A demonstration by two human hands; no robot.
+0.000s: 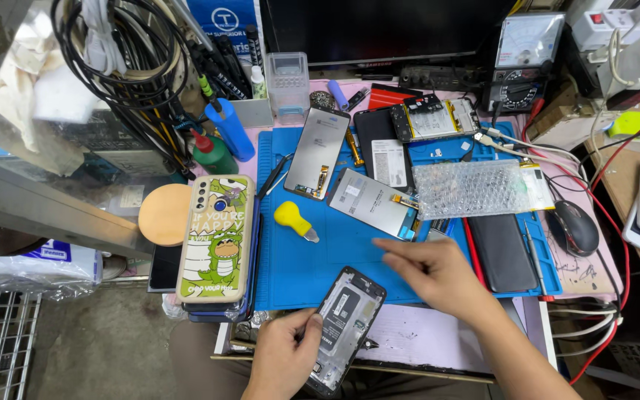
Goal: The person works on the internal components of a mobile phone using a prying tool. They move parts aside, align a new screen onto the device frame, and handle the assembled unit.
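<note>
Head view: phone frame in left hand

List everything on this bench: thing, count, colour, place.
Work mat: one, blue, centre.
Phone frame: one, black, near edge, held.
Screen panels: two, grey, on mat.
Yellow-handled tool: one, on mat.
Phone case: one, green cartoon print, left of mat.
Round disc: one, tan, far left.
Bubble wrap: one, clear, right on mat.
Mouse: one, black, right.
Meter: one, back right.
Cables: many, black, back left.
Left hand: grips frame.
Right hand: open, blurred, above mat.
</note>
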